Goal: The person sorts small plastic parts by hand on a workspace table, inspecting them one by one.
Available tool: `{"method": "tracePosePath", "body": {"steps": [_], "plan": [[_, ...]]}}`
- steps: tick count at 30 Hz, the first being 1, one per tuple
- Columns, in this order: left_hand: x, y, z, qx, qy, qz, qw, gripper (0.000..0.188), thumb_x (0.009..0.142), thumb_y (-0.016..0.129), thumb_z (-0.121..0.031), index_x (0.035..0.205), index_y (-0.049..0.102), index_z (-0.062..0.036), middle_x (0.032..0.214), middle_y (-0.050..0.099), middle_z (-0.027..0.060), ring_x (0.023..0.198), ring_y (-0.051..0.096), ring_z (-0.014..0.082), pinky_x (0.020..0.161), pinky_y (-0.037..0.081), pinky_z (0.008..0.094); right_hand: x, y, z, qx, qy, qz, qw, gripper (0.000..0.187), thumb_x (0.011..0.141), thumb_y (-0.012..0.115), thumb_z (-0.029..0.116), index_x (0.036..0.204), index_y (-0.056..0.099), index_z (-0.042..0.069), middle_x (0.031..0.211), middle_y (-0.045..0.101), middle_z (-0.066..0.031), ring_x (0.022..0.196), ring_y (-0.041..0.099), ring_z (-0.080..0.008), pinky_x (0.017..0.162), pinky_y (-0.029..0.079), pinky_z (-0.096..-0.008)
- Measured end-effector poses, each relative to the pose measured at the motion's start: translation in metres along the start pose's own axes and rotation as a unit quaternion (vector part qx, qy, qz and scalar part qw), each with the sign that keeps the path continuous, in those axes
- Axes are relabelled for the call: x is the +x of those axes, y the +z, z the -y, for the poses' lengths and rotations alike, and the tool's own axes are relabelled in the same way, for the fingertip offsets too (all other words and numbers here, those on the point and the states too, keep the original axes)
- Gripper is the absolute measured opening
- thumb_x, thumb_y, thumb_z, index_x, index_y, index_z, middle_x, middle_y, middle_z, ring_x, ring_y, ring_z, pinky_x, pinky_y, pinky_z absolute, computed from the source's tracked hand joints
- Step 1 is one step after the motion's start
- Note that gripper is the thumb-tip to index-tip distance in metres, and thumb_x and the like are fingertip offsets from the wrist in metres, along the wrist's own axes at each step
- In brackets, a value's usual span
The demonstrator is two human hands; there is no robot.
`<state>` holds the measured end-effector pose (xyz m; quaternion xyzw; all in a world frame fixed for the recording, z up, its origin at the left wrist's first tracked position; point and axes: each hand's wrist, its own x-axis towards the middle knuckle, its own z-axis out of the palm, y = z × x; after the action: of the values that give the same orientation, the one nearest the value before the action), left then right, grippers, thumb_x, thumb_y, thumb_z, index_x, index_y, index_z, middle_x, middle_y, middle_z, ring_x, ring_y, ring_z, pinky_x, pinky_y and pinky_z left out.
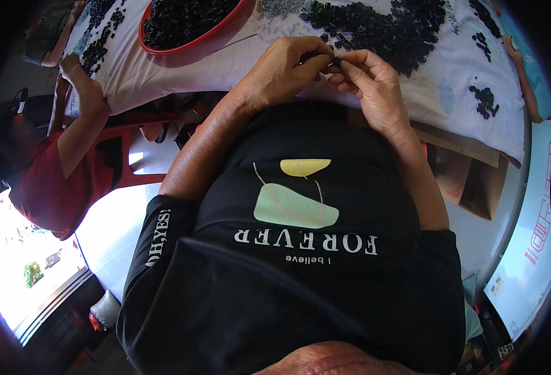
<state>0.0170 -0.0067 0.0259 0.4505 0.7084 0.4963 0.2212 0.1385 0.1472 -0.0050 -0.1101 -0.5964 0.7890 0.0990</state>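
My left hand (pixel 291 70) and my right hand (pixel 373 81) meet over the near edge of the cloth-covered table. Between their fingertips is a small black piece (pixel 335 62), pinched from both sides; its exact shape is mostly hidden by the fingers. Just beyond my hands spreads a large heap of small black plastic-looking pieces (pixel 385 31). Small clear pieces (pixel 274 30) lie scattered to the left of that heap. At the far left stands a red basin (pixel 145 39) filled with more black pieces.
A thin rod (pixel 237 42) lies near the basin. Small black clusters (pixel 485 102) sit on the white cloth (pixel 157 78) at right. A person in red (pixel 60 169) sits at left by a red stool (pixel 122 150); other people's arms reach the table's sides. Cardboard (pixel 460 178) is under the table.
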Motion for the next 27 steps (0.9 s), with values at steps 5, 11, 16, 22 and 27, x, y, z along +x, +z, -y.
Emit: {"method": "tracePosePath", "body": {"steps": [5, 11, 16, 22, 27], "plan": [[-0.0005, -0.0017, -0.0023, 0.019, -0.033, 0.028, 0.999, 0.025, 0.095, 0.054, -0.017, 0.108, 0.061, 0.0034, 0.084, 0.066, 0.0088, 0.076, 0.062, 0.0127, 0.071, 0.051, 0.0253, 0.0008, -0.0032, 0.0, 0.109, 0.032, 0.006, 0.993, 0.015, 0.095, 0.055, 0.007, 0.107, 0.06, 0.001, 0.094, 0.067, -0.0117, 0.081, 0.067, -0.0152, 0.072, 0.056, -0.0241], [-0.0002, -0.0005, -0.0032, 0.008, -0.04, 0.018, 0.999, 0.024, 0.095, 0.054, -0.017, 0.105, 0.062, 0.0032, 0.08, 0.065, 0.0081, 0.073, 0.062, 0.0126, 0.068, 0.051, 0.0251, 0.0011, -0.0037, -0.0007, 0.111, 0.023, 0.007, 0.994, 0.014, 0.094, 0.055, 0.007, 0.106, 0.06, 0.001, 0.094, 0.068, -0.0124, 0.08, 0.067, -0.0155, 0.07, 0.056, -0.0232], [0.0004, -0.0011, -0.0045, 0.006, -0.041, 0.023, 0.999, 0.024, 0.095, 0.054, -0.018, 0.104, 0.062, 0.003, 0.08, 0.065, 0.0082, 0.073, 0.062, 0.0125, 0.068, 0.051, 0.0252, 0.0002, -0.0033, -0.0007, 0.082, 0.022, -0.004, 0.996, 0.015, 0.094, 0.057, 0.01, 0.106, 0.061, 0.002, 0.092, 0.068, -0.0098, 0.078, 0.066, -0.0122, 0.068, 0.055, -0.0206], [-0.0001, -0.0003, -0.0037, 0.006, -0.033, 0.027, 0.999, 0.025, 0.096, 0.053, -0.019, 0.104, 0.062, 0.0029, 0.081, 0.065, 0.008, 0.073, 0.061, 0.012, 0.068, 0.051, 0.0247, -0.0009, -0.0002, 0.0001, 0.039, 0.008, -0.017, 0.999, 0.015, 0.094, 0.058, 0.011, 0.106, 0.061, 0.002, 0.092, 0.068, -0.0087, 0.078, 0.066, -0.0114, 0.069, 0.055, -0.021], [-0.0017, -0.001, -0.0044, 0.013, -0.029, 0.025, 0.999, 0.025, 0.095, 0.054, -0.019, 0.106, 0.062, 0.0028, 0.08, 0.065, 0.0078, 0.073, 0.061, 0.0114, 0.067, 0.051, 0.0248, -0.0015, 0.0032, 0.0027, -0.017, -0.005, -0.019, 1.0, 0.016, 0.094, 0.058, 0.01, 0.106, 0.061, 0.001, 0.091, 0.068, -0.0085, 0.079, 0.067, -0.0116, 0.07, 0.056, -0.0214]]}}
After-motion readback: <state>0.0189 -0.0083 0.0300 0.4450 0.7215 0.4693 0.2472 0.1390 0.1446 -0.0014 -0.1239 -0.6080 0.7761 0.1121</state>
